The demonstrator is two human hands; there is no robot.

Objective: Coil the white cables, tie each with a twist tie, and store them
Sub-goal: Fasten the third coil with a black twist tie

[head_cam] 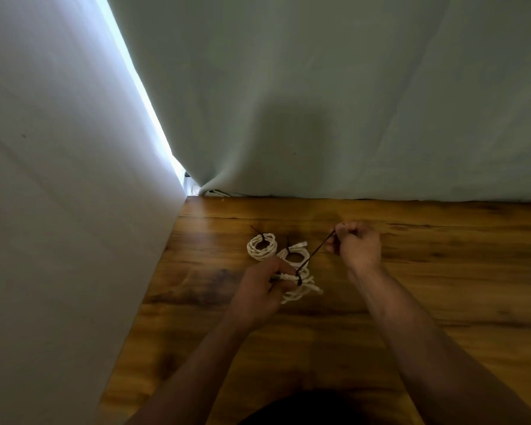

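held cable coil [301, 286]: twist tie [314, 251] taut | tied coils [261, 246]: on tabletop

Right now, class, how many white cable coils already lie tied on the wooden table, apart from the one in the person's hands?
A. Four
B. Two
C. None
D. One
B: two tied coils, the far-left coil and the middle coil, rest on the table, each with a dark tie, while the left hand grips a third coil and the right hand pulls its twist tie.
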